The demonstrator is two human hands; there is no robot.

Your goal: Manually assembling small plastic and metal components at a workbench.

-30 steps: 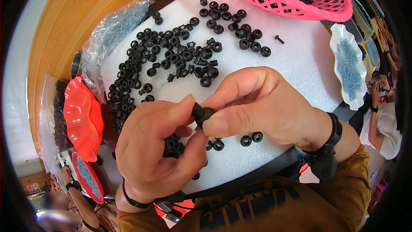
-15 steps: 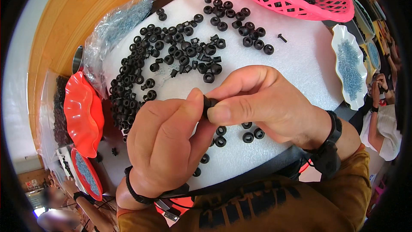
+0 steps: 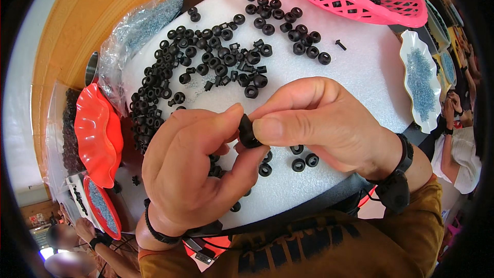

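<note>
Black ring point(image 3: 248, 133): small, round, rubber-like, pinched between thumb and fingertips of both hands, held above the white foam board point(image 3: 360, 80). Mostly hidden by the fingers; only its dark edge shows. Pile of like rings point(image 3: 206, 67) lies spread over the board's far half, some on edge, some flat; three loose ones point(image 3: 298, 160) lie just under the hands.

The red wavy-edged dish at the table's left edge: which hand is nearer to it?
Left. The left hand is just right of the red dish, apart from it; the right hand lies farther right, beyond the pinched black ring.
</note>
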